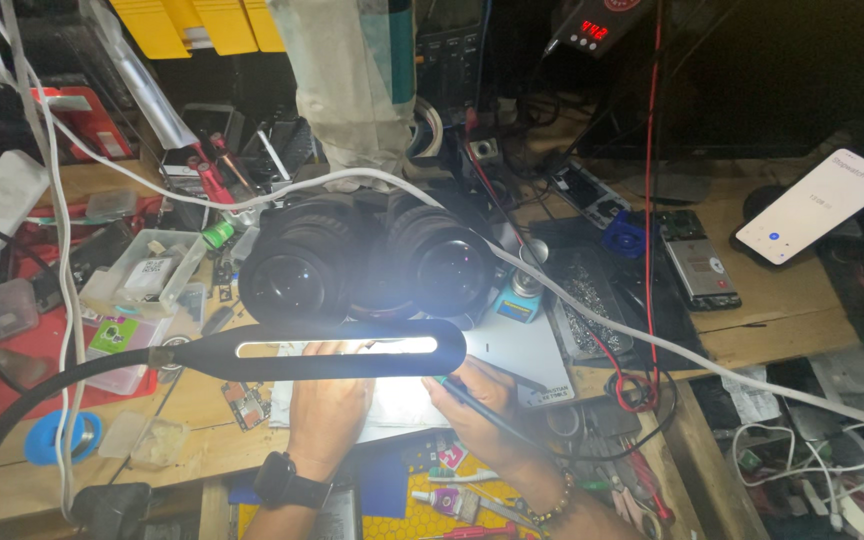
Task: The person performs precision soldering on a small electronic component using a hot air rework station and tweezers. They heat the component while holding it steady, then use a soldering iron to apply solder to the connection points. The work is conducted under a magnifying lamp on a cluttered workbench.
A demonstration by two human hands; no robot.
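My left hand [330,405], with a black watch on the wrist, lies flat under a black lamp bar [342,350] on a brightly lit work pad [407,400]; what its fingers touch is hidden by the lamp. My right hand [487,410] grips a thin dark tool [472,398], tip pointing left toward the lit spot. Two large black microscope eyepieces [372,260] sit just beyond the lamp.
A lit phone [817,205] rests at the right edge. Another phone [700,268] lies on a dark mat. White cables [652,335] and red wires [649,200] cross the bench. Plastic boxes [147,265], a blue tape roll [62,437] and small tubes [452,497] crowd the wooden bench.
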